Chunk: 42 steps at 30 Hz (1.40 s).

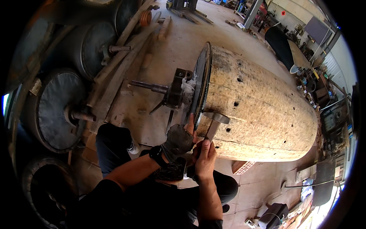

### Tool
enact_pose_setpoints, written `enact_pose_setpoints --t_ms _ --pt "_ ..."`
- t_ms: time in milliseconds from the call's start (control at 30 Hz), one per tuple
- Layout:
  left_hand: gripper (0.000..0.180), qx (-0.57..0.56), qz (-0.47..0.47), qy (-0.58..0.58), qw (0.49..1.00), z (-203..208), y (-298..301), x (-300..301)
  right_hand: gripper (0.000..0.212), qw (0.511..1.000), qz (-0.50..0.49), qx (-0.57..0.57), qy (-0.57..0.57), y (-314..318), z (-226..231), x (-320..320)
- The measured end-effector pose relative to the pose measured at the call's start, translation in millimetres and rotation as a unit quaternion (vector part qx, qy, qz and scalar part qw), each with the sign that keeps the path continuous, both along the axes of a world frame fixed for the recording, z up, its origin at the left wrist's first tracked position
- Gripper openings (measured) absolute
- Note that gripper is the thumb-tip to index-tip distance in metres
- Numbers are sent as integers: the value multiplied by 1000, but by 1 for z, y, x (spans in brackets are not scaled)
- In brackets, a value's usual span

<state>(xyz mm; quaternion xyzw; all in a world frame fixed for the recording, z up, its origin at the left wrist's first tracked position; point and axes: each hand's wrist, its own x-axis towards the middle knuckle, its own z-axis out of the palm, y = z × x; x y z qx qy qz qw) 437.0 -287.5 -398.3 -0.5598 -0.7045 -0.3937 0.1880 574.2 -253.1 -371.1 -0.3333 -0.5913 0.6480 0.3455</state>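
Note:
A large wooden drum [263,110], pale and worn with several dark holes, lies on its side in front of me. My right hand [206,158] is bare and wrapped round the short handle of a hammer [216,117]; its metal head is over the drum's surface near the left rim. My left hand [179,140], in a dark fingerless glove, is at the drum's dark rim [202,86], index finger stretched up along it. Its other fingers are partly hidden. A metal shaft [150,87] sticks out leftward from the drum's end through a dark bearing block [178,86].
Dark rollers with shafts, one a round-ended roller [57,110], stand at my left. Wooden beams [126,68] lie beside them. Under the drum sits a red perforated brick [243,167]. A black box [275,214] is at lower right; cluttered shelving lines the right wall.

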Motion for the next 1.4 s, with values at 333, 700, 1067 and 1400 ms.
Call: enact_pose_setpoints --t_ms 333,700,1067,1400 --pt "73 2 8 -14 1000 8 1 1 43 997 -1 -77 7 9 8 14" --pt "46 -114 -78 -48 989 8 -58 -10 41 1000 -7 -5 -20 -17 -12 26" --pt "16 -472 -250 72 842 -30 -148 -7 42 999 7 -41 -4 -32 -35 30" --pt "14 -421 -228 53 876 -22 -146 4 37 999 -38 -9 -29 -38 -45 40"
